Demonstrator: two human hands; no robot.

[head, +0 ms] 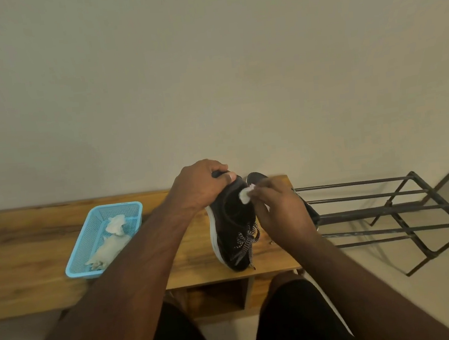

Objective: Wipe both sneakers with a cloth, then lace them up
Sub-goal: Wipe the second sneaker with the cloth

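A black sneaker (pixel 231 225) with a white sole and speckled laces lies tilted on its side on the wooden table (pixel 32 261). My left hand (pixel 201 183) grips its heel end at the far side. My right hand (pixel 281 208) pinches a small white cloth (pixel 245 194) and presses it against the sneaker's upper. A second black sneaker (pixel 256 178) sits just behind, mostly hidden by my right hand.
A blue plastic basket (pixel 95 221) holding crumpled white cloths stands on the table to the left. A black metal shoe rack (pixel 390 212) stands on the floor right of the table. A wall rises directly behind. My knees are below the table edge.
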